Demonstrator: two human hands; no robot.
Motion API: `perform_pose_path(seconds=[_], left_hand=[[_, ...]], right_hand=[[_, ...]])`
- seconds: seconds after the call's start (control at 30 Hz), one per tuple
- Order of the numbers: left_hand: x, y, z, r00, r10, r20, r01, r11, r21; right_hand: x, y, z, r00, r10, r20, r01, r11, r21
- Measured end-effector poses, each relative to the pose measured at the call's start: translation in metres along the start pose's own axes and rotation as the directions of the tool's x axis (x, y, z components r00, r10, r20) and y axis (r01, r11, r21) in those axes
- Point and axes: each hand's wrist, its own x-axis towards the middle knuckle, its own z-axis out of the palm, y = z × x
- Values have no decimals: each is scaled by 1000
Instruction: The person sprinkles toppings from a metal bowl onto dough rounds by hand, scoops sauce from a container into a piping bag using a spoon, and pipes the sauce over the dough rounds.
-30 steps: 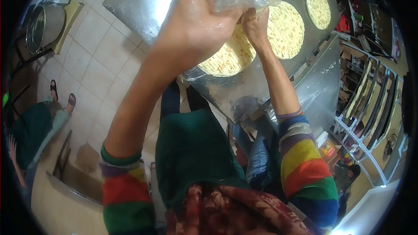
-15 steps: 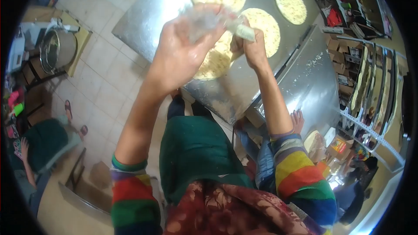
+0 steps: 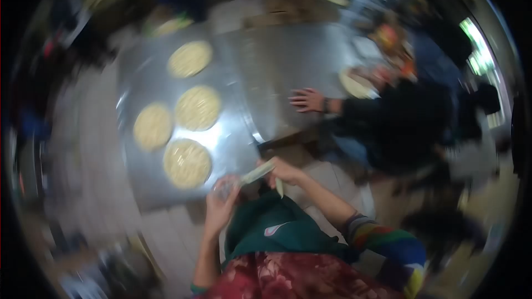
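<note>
My left hand [image 3: 221,202] is closed around crumpled clear plastic [image 3: 224,188], in front of my green apron. A pale greenish strip [image 3: 257,172] runs from the plastic to my right hand [image 3: 284,171], whose fingers are closed on its end. Below that hand sticks out a narrow pale piece [image 3: 280,188]; motion blur hides what it is. Beyond my hands, several round flat breads [image 3: 188,164] lie apart from each other on the metal table [image 3: 233,149].
A second metal surface [image 3: 277,72] adjoins the table on the right. A co-worker's hand [image 3: 308,100] rests on it, the dark-sleeved arm coming from the right. A pale round piece [image 3: 357,83] lies farther right. Tiled floor [image 3: 166,238] shows at the left.
The view has swung round and blurred. My hands have come from over the breads to close in front of my apron, and the strip is now stretched between them.
</note>
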Motion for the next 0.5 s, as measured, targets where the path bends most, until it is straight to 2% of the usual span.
perform_pose_path(seconds=[0.03, 0.1, 0.13, 0.23, 0.27, 0.37, 0.4, 0.5], left_hand=[[1, -1, 14, 998, -16, 57, 16, 1000, -13], [4, 7, 43, 979, -3, 206, -6, 999, 45], [5, 9, 59, 966, -2, 260, -18, 997, 72], [14, -1, 107, 895, 41, 444, -133, 975, 177], [15, 11, 128, 832, -12, 554, -85, 985, 149], [6, 23, 197, 693, -18, 721, -117, 984, 136], [2, 27, 221, 628, -32, 778, -169, 970, 177], [-10, 20, 297, 374, 19, 927, -342, 932, 119]], right_hand=[[-18, 13, -6, 997, 49, -63, -49, 999, 7], [-53, 45, -17, 989, -37, -145, 48, 996, 70], [-80, 42, -19, 975, 11, -222, 3, 998, 63], [-121, 110, -44, 948, -124, -294, 162, 980, 111], [-142, 120, -50, 927, -122, -354, 163, 983, 87], [-209, 135, -59, 830, -244, -502, 274, 962, -13], [-231, 149, -68, 810, -321, -491, 328, 942, -73], [-315, 122, -62, 691, -82, -718, 89, 996, -29]])
